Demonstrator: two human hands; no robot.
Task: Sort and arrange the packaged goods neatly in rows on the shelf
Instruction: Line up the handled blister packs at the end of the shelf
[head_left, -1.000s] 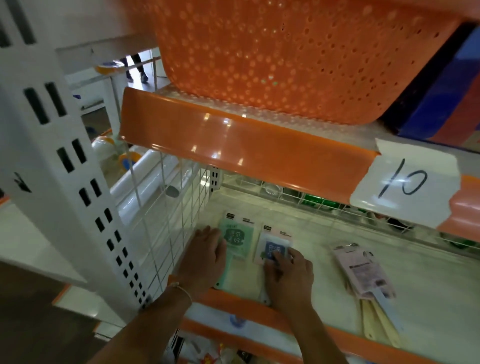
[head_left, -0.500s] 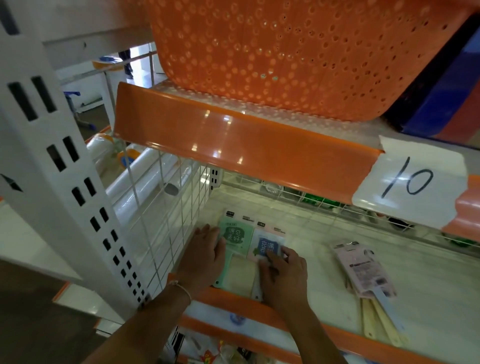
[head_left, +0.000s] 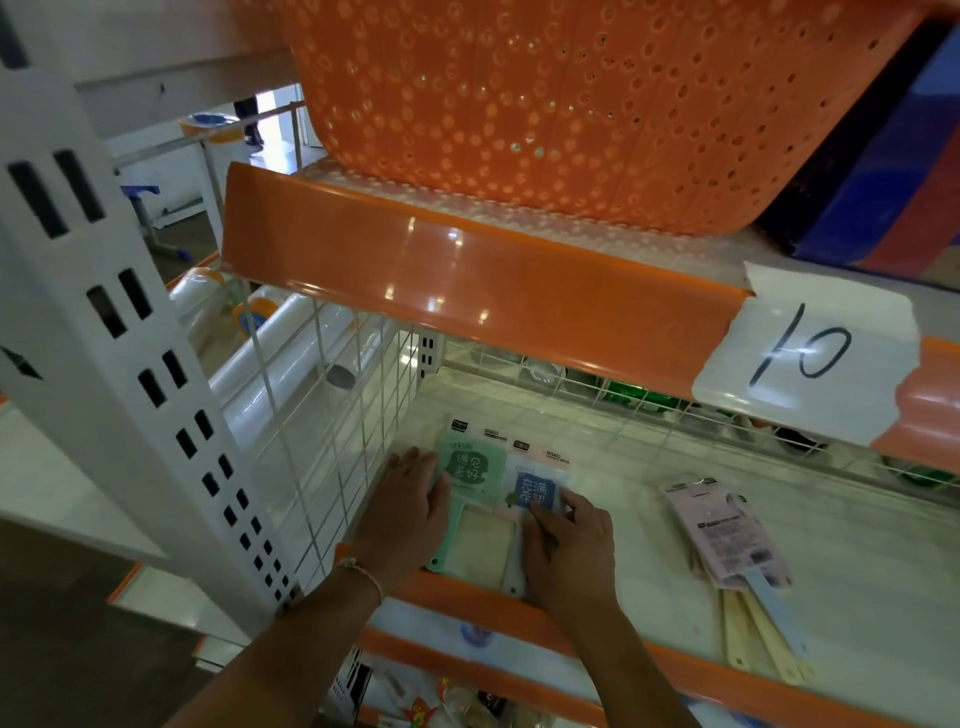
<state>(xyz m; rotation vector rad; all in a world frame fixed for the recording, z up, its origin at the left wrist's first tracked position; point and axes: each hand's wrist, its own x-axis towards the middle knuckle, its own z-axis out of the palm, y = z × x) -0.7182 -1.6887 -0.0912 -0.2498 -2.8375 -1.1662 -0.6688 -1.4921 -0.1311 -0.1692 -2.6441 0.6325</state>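
Observation:
Two flat packaged goods lie side by side at the left end of the pale shelf (head_left: 649, 525). The green pack (head_left: 475, 499) is on the left, and the blue-labelled pack (head_left: 537, 483) overlaps its right edge. My left hand (head_left: 402, 519) rests flat along the green pack's left side, fingers straight. On the lower part of the blue-labelled pack lies my right hand (head_left: 569, 545), its fingertips pressing the label. A loose pile of pink packs (head_left: 727, 535) with cream and blue handles sticking out lies further right on the same shelf.
A white wire grid (head_left: 332, 415) closes the shelf's left end beside a perforated white upright (head_left: 130, 374). The orange shelf lip (head_left: 467, 280) above carries a paper tag marked 10 (head_left: 800, 353). An orange perforated basket (head_left: 545, 104) sits on the upper shelf.
The blue-labelled pack slid left against the green one. My right hand drew back slightly toward the front edge. My left hand stayed beside the green pack.

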